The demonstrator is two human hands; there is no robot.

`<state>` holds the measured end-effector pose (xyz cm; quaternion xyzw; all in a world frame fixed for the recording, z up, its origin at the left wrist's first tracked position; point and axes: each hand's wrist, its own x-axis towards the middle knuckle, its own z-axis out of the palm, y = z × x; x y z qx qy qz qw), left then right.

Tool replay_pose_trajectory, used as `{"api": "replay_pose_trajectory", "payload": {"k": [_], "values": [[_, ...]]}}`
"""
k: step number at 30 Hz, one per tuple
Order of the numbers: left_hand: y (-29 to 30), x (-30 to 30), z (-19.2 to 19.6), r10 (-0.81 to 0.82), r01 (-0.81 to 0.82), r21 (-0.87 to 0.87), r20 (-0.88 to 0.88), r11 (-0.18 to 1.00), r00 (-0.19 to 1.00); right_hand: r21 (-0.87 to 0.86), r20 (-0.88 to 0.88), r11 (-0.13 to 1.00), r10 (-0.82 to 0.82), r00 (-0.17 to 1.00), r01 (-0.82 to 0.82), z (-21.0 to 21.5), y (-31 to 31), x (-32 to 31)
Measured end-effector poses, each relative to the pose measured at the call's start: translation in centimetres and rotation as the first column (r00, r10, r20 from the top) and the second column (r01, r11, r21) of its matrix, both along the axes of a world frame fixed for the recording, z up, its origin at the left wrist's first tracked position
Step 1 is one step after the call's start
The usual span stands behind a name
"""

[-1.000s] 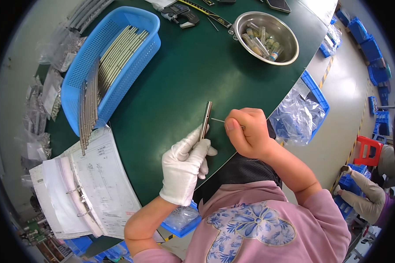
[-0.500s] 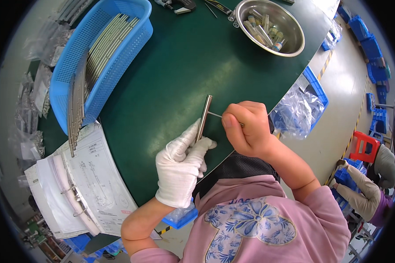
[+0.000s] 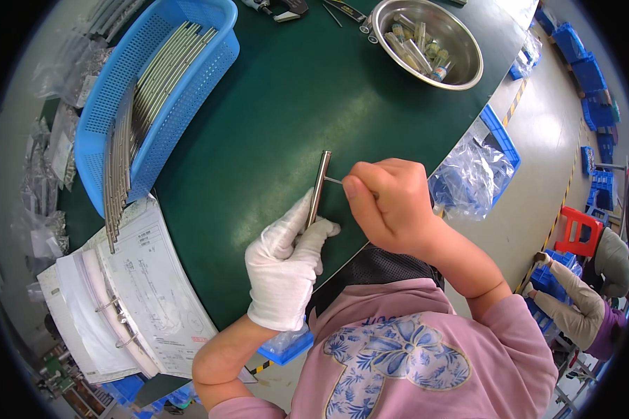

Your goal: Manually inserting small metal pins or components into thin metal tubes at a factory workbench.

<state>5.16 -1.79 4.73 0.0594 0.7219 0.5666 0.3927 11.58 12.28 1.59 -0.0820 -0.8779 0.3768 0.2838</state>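
Observation:
In a white glove, my left hand (image 3: 283, 269) is closed round the lower end of a shiny metal rod (image 3: 320, 183), which points up and slightly right above the green table. My bare right hand (image 3: 390, 202) makes a fist around a thin metal pin-like tool (image 3: 334, 181). The tool's tip meets the side of the rod near its upper part. Most of the tool is hidden inside the fist, so its exact kind does not show.
A blue perforated basket (image 3: 182, 105) full of long metal rods (image 3: 162, 77) stands at the left. Below it lies an open ring binder (image 3: 154, 279) with drawings. At the far right is a steel bowl (image 3: 468, 78) of small vials; a micrometer (image 3: 276, 7) lies at the far edge.
Both hands, with the rod and the thin tool, have shifted slightly left in the picture. The tool still meets the rod's side, and both grips stay closed.

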Motion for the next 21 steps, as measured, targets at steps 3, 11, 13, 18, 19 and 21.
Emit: {"api": "replay_pose_trajectory", "payload": {"k": [3, 11, 13, 18, 19, 21], "values": [[-0.3, 0.0, -0.1, -0.044, 0.045, 0.015, -0.029, 0.999, 0.999, -0.017, -0.006, 1.000, 0.006, 1.000, -0.007, -0.6, 0.0, 0.0], [-1.1, -0.4, -0.1, -0.074, 0.065, 0.164, 0.054, 0.984, 0.996, 0.104, -0.055, 0.970, 0.225, 0.973, -0.218, -0.7, -0.6, 0.3], [-0.9, -0.3, -0.1, -0.052, 0.044, 0.162, 0.045, 0.986, 0.998, 0.116, -0.048, 0.966, 0.238, 0.970, -0.232, -0.8, -0.8, 0.4], [-0.9, -0.3, -0.1, -0.032, 0.024, 0.171, 0.043, 0.985, 0.999, 0.124, -0.048, 0.968, 0.223, 0.974, -0.216, -1.0, -0.8, 0.2], [-0.9, -0.2, -0.2, -0.029, 0.022, 0.171, 0.043, 0.985, 0.999, 0.124, -0.048, 0.968, 0.225, 0.973, -0.218, -1.0, -0.8, 0.2], [-0.8, -0.2, -0.2, 0.034, -0.049, 0.192, 0.078, 0.980, 0.996, 0.119, -0.066, 0.973, 0.206, 0.976, -0.198, -1.1, -0.9, 0.2]]}}
